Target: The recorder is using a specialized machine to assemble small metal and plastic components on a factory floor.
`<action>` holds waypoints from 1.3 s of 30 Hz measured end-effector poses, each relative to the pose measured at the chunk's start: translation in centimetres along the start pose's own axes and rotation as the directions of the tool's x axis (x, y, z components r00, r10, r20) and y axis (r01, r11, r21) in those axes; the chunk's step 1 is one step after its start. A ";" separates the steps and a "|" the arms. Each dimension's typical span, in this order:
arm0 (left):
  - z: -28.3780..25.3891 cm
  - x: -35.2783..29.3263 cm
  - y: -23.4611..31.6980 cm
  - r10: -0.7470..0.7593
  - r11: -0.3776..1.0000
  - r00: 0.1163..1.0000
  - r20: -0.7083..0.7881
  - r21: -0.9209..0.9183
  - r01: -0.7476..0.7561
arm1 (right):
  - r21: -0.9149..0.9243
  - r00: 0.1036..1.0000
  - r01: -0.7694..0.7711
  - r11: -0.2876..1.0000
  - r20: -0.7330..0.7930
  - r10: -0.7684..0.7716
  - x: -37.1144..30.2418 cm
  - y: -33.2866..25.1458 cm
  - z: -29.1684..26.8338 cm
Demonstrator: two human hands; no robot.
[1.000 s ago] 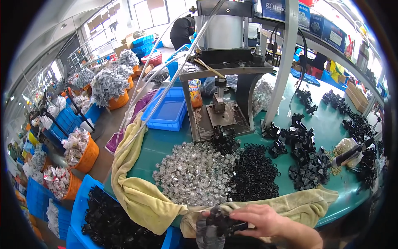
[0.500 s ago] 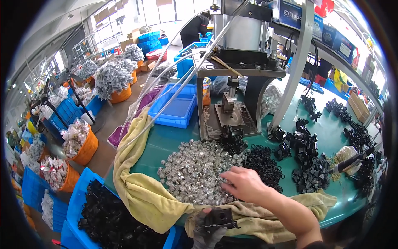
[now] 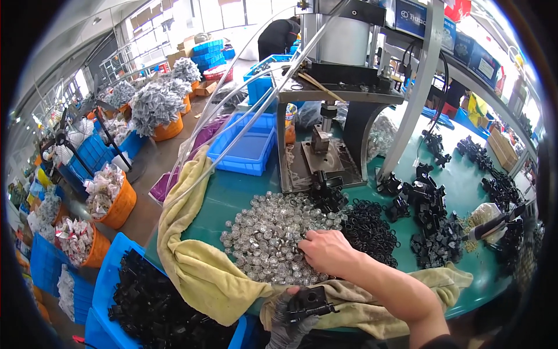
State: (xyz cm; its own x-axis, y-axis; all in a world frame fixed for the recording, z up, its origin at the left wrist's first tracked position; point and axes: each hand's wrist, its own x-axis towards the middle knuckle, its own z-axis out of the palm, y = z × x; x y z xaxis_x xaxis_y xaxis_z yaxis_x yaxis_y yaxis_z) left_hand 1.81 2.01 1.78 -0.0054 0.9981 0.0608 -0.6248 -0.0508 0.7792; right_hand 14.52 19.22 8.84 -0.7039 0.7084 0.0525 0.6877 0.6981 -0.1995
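- Holding blk part [image 3: 308, 299] w/ L hand [image 3: 285, 323], grey glove on; fingers wrapped round it, grip closed. Part sits low, at near edge of green table [image 3: 232, 195], just this side of rumpled towel [image 3: 354, 296].
- R hand [image 3: 328, 251], bare, reaches across same towel to R side of clear caps [image 3: 261, 238]. Fingers curled, tips down at the pile; can't tell if a cap is pinched, tips partly hidden.
- Caps: loose heap, mid-table, in front of metal press [image 3: 346, 78].
- Blk rings [image 3: 369, 230]: heaped just R of caps, edges of the two piles meeting.
- Small clump of blk pieces [image 3: 327, 192] at front of press base, touching back of caps pile.
- More blk pieces in bigger heaps [image 3: 430, 203], R of rings, past grey post [image 3: 415, 93]. Dark-handled tool [image 3: 488, 228] further R, nr a clear bag [image 3: 488, 212].
- Blue tray [image 3: 247, 142] on table, L of press.
- Yellow towel [image 3: 195, 267] runs along table's L edge, bunched toward near corner.
- Blue bin [image 3: 106, 285] below, lower L, full of blk pieces.
- Bkgd: orange baskets [image 3: 119, 203] w/ bagged stuff on floor, L; person [image 3: 278, 39] in dark top, bent over, far back.
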 end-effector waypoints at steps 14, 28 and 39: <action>1.3 0.0 0.9 0.022 1.000 0.997 -0.076 0.017 -0.021 | 0.307 0.922 0.236 0.922 -0.371 -0.112 -2.7 -0.2 -3.5; 1.9 -0.5 0.0 -0.027 0.999 0.999 0.042 0.021 0.026 | -0.126 0.845 0.421 0.898 -0.305 -0.439 -10.5 -3.1 -4.0; 1.8 -0.4 0.1 -0.056 0.997 0.998 0.003 0.055 0.056 | 0.088 0.862 0.354 0.931 -0.418 -0.288 -10.5 -3.8 -3.9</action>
State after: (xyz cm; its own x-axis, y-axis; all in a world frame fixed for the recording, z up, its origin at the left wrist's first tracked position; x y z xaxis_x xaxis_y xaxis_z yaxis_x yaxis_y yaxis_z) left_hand 3.21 1.50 2.95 0.0322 0.9993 0.0193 -0.5803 0.0030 0.8144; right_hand 19.97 9.51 12.86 -0.7303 0.4529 0.5114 0.3755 0.8915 -0.2534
